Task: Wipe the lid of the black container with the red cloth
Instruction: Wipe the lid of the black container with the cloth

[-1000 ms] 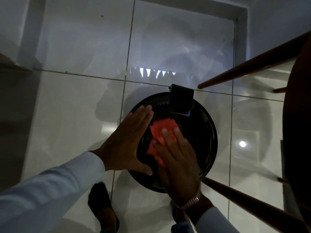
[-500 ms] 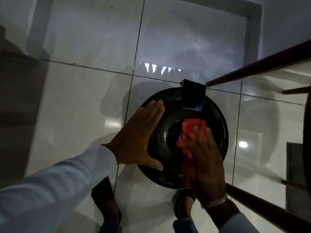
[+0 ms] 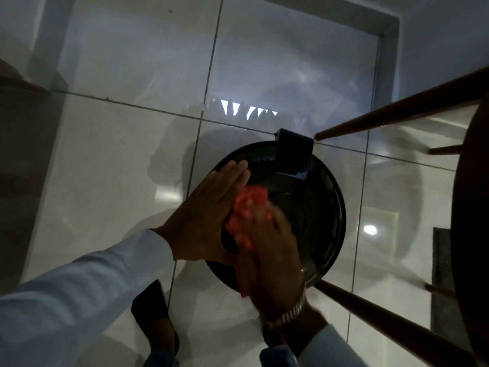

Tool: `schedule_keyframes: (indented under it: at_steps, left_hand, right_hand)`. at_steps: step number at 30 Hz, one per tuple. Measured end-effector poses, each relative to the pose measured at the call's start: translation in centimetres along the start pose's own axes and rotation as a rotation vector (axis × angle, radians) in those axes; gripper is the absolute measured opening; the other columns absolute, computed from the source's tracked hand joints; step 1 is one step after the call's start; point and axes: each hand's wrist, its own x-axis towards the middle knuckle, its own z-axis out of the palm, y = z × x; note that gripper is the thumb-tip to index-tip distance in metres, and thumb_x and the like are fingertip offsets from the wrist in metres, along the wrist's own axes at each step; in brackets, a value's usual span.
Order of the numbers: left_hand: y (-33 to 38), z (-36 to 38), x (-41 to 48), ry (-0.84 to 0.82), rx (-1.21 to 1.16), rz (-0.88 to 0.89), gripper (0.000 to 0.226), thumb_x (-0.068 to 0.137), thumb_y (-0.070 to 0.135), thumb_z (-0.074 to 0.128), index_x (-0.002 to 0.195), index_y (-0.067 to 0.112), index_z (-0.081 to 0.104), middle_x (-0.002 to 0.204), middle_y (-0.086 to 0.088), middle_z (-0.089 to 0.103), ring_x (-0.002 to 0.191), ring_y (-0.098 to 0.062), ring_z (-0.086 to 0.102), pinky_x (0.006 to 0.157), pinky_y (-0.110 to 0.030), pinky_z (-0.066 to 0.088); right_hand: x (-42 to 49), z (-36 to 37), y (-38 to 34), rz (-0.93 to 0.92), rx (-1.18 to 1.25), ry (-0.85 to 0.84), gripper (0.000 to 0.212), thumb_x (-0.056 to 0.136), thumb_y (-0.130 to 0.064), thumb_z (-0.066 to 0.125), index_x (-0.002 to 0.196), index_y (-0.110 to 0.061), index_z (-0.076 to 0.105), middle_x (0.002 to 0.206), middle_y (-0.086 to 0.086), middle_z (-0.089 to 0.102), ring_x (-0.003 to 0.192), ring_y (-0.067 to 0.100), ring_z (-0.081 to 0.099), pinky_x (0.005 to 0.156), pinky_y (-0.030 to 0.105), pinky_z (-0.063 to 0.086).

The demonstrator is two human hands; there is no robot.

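On the tiled floor [image 3: 111, 160] sits the black container, lid [image 3: 312, 207] up. Left hand [image 3: 203, 215] lies flat on its left side, fingers straight and together; blurred right hand [image 3: 270, 255] presses the red cloth [image 3: 248, 207] onto the lid.

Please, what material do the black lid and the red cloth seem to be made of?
The black lid looks like glossy moulded plastic: it reflects light and has a ridged rim. The red cloth, under the right hand, looks like soft matte fabric, since it crumples; blur hides its weave.
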Motion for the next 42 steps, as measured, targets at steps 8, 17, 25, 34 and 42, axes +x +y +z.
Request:
schedule_keyframes:
  at_steps: [8, 17, 25, 34, 42]
  left_hand:
    - [-0.2, 0.2, 0.0, 0.005, 0.036, 0.012, 0.144, 0.052, 0.086, 0.065, 0.152, 0.016, -0.012, 0.163, 0.000, -0.017, 0.149, -0.016, -0.018, 0.119, -0.037, -0.007]
    - [0.0, 0.2, 0.0, 0.003, 0.067, 0.005, 0.144, 0.052, 0.089, 0.060, 0.151, 0.018, -0.017, 0.161, 0.004, -0.025, 0.148, -0.014, -0.022, 0.119, -0.040, -0.003]
    - [5.9, -2.5, -4.0, 0.267, -0.232, -0.042, 0.100, 0.076, 0.008, 0.061, 0.152, 0.004, -0.004, 0.164, -0.011, -0.009, 0.151, -0.028, -0.007, 0.120, -0.058, 0.008]
    - [8.3, 6.0, -0.5, 0.342, 0.243, -0.091, 0.073, 0.088, 0.057, 0.052, 0.148, 0.020, 0.035, 0.159, -0.011, 0.026, 0.148, -0.038, 0.016, 0.111, -0.067, 0.021]
    - [5.9, 8.2, -1.3, 0.675, 0.183, -0.175, 0.055, 0.093, 0.038, 0.043, 0.138, 0.007, 0.049, 0.149, -0.018, 0.042, 0.144, -0.037, 0.029, 0.115, -0.060, 0.022]
  right_hand:
    - [1.5, -1.8, 4.6, 0.280, -0.068, 0.182, 0.037, 0.090, -0.024, 0.047, 0.126, -0.023, 0.054, 0.152, 0.005, 0.030, 0.145, 0.033, 0.018, 0.114, 0.056, 0.025]
    - [-2.9, -1.2, 2.9, 0.425, 0.162, 0.191, 0.042, 0.095, -0.030, 0.038, 0.136, -0.039, 0.034, 0.154, -0.007, 0.020, 0.147, 0.024, 0.010, 0.113, 0.059, 0.029]
    - [1.4, -5.7, 2.8, 0.412, 0.294, 0.329, 0.052, 0.091, -0.052, 0.034, 0.135, -0.025, 0.045, 0.145, 0.007, 0.047, 0.138, 0.027, 0.037, 0.104, 0.057, 0.041]
    - [3.0, -2.1, 7.7, 0.134, 0.019, 0.219, 0.067, 0.096, -0.053, 0.018, 0.136, -0.005, 0.044, 0.146, 0.021, 0.042, 0.140, 0.034, 0.026, 0.113, 0.057, 0.024]
    - [2.8, -0.7, 8.6, 0.100, -0.130, 0.230, 0.053, 0.090, -0.021, 0.047, 0.140, -0.009, 0.037, 0.150, 0.017, 0.035, 0.143, 0.034, 0.023, 0.115, 0.054, 0.022]
